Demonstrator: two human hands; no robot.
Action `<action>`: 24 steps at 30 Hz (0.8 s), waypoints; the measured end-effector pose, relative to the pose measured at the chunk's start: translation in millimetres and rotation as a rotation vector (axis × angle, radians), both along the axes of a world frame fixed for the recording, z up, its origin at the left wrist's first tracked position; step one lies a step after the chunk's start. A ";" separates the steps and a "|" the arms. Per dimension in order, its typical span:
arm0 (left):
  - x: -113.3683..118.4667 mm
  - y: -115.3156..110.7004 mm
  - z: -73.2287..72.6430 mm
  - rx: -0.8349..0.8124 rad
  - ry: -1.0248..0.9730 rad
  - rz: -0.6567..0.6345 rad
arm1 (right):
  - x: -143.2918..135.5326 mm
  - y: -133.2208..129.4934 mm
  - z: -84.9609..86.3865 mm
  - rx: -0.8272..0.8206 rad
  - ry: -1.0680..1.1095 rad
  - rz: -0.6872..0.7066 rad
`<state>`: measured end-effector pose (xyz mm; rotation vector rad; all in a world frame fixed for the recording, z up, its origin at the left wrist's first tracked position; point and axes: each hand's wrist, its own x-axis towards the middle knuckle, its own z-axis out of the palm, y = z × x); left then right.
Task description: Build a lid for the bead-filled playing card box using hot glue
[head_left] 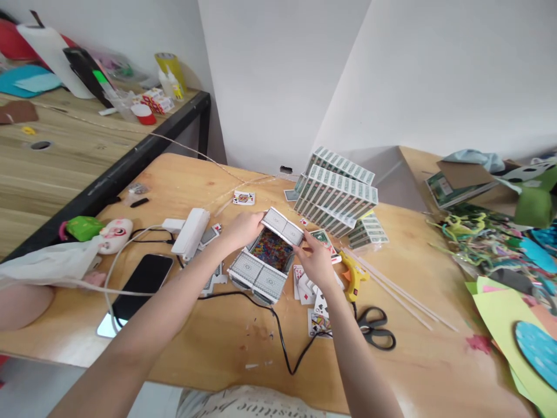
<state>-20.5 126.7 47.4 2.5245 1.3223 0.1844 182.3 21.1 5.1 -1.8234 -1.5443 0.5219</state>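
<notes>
In the middle of the table is a box-like model made of playing cards (258, 277), with grey patterned card backs outside and a multicoloured surface within its open middle. My left hand (247, 227) is closed on the far left corner of its raised far panel. At that panel's right end, the fingers of my right hand (314, 259) grip the edge. Loose playing cards (306, 290) lie beside and partly under my right hand. A yellow glue gun (354, 275) rests just right of that hand, and more cards (209, 235) lie near my left wrist.
Stacked card boxes (337, 194) stand behind the model. Black-handled scissors (378, 328) and thin glue sticks (402, 288) lie to the right. On the left are a phone (145, 281), a white power strip (190, 234) and cables. A black cord (278, 331) crosses the front.
</notes>
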 end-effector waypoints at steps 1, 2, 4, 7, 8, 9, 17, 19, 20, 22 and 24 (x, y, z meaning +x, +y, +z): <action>-0.7 -0.3 1.2 0.003 0.007 -0.008 | 2.0 1.6 1.6 -0.006 -0.021 0.021; -1.3 -0.1 2.6 0.003 0.018 -0.017 | 3.7 3.1 3.2 -0.012 -0.039 0.047; -2.2 1.0 5.7 -0.004 0.045 -0.029 | 6.4 5.8 6.3 -0.026 -0.063 0.100; -3.3 0.6 10.2 -0.017 0.064 -0.028 | 9.3 8.8 8.4 -0.043 -0.062 0.141; -3.4 -0.7 11.3 -0.019 0.066 -0.027 | 10.0 9.4 8.4 -0.044 -0.055 0.142; -3.3 -2.5 12.0 -0.020 0.074 -0.022 | 10.5 9.8 8.1 -0.043 -0.045 0.142; 3.1 -17.8 4.0 -0.032 0.173 0.107 | 8.2 7.7 7.9 -0.094 0.005 0.110; 1.8 -17.0 -0.7 -0.064 0.152 0.128 | 6.8 7.5 9.3 -0.102 0.007 0.121; 0.0 -15.9 -3.0 -0.082 0.128 0.129 | 6.1 7.6 10.0 -0.100 -0.001 0.135; -5.4 -13.0 -7.1 -0.136 0.054 0.103 | 4.5 7.8 11.7 -0.084 -0.029 0.167; -12.3 -10.8 -10.6 -0.222 -0.059 0.053 | 2.3 7.8 14.0 -0.071 -0.066 0.188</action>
